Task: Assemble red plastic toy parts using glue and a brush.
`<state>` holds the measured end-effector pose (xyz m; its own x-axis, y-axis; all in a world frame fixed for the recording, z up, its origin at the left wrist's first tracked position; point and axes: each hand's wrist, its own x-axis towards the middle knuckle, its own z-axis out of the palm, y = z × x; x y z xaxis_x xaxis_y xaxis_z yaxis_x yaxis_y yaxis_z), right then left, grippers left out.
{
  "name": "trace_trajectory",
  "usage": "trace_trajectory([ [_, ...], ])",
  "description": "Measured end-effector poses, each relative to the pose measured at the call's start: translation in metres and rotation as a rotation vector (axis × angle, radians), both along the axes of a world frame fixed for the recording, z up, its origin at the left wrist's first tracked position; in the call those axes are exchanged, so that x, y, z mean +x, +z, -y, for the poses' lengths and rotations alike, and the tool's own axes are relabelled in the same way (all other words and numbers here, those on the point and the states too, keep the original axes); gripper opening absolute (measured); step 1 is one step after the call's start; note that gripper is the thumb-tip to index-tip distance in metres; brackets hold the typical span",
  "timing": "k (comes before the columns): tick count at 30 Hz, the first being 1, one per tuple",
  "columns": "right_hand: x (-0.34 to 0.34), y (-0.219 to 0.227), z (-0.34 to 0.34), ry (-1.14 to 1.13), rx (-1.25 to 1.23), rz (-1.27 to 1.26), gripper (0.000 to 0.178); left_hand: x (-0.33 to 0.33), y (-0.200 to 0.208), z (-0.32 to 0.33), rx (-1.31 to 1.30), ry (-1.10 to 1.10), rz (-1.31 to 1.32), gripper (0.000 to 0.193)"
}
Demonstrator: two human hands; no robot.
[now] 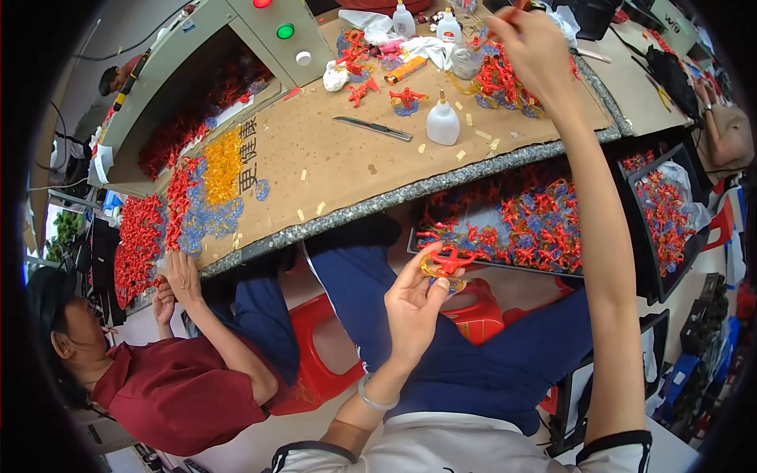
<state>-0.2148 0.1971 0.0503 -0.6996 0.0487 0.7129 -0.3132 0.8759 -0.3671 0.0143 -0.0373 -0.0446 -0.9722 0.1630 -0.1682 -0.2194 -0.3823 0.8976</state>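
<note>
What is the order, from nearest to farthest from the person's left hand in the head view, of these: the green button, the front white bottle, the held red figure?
1. Red figure: held in the left hand.
2. White bottle: ahead, on the bench.
3. Green button: ahead and leftward, on the machine.

White shirt [473,441], black-trimmed sleeves [619,452], navy trousers [465,374], silver bangle [370,400]
</note>
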Motion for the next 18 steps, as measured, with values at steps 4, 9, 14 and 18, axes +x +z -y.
trace_trajectory([
  [4,-0.08,-0.035,-0.012,-0.101,0.238,0.154,0.036,0.003,0.005,0.009,0.037,0.031,0.031,0.041],
  [9,-0.075,-0.036,-0.027,-0.102,0.059,-0.009,0.03,0.006,-0.005,0.017,0.019,0.023,0.074,0.041],
  [14,0.093,0.01,0.003,0.029,0.139,-0.518,0.023,0.001,-0.011,0.003,0.078,0.0,0.08,0.041],
  [18,0.226,-0.029,0.049,0.486,-0.748,0.009,0.024,0.003,-0.025,-0.018,-0.041,-0.033,-0.084,0.042],
])
